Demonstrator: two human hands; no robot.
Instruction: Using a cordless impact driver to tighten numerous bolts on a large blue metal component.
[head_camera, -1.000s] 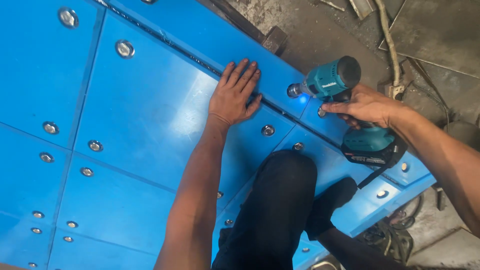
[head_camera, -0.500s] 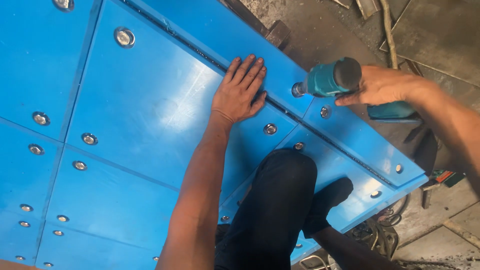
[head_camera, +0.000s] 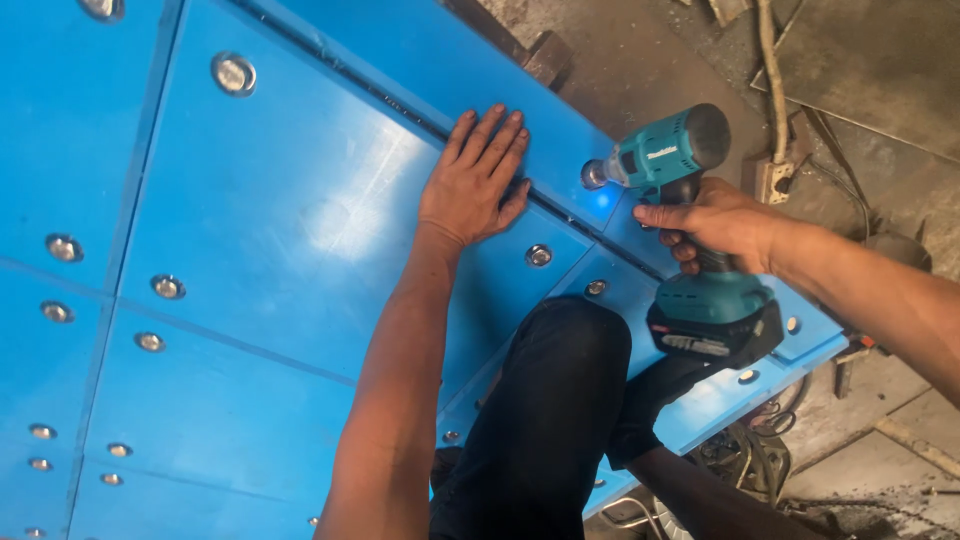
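My left hand (head_camera: 474, 181) lies flat, fingers together, on a large blue panel (head_camera: 270, 220), right beside the seam between two panels. My right hand (head_camera: 718, 226) grips the handle of a teal cordless drill (head_camera: 672, 168). The drill's nose points left and hovers just above the blue panel near the seam, its small light casting a glow on the surface. A dark battery pack (head_camera: 714, 330) sits at the foot of the drill's handle. Round metal bolt heads (head_camera: 538, 255) dot the panels, one close below my left hand.
My knee in black trousers (head_camera: 560, 400) rests on the panels below my hands. Beyond the panels' right edge lie dirty ground, a power strip with a cable (head_camera: 774, 170), wooden blocks (head_camera: 545, 55) and tangled wires (head_camera: 745, 450).
My right hand has brought the drill back down and turned it, so the battery shows again. The left hand stays flat on the panel.
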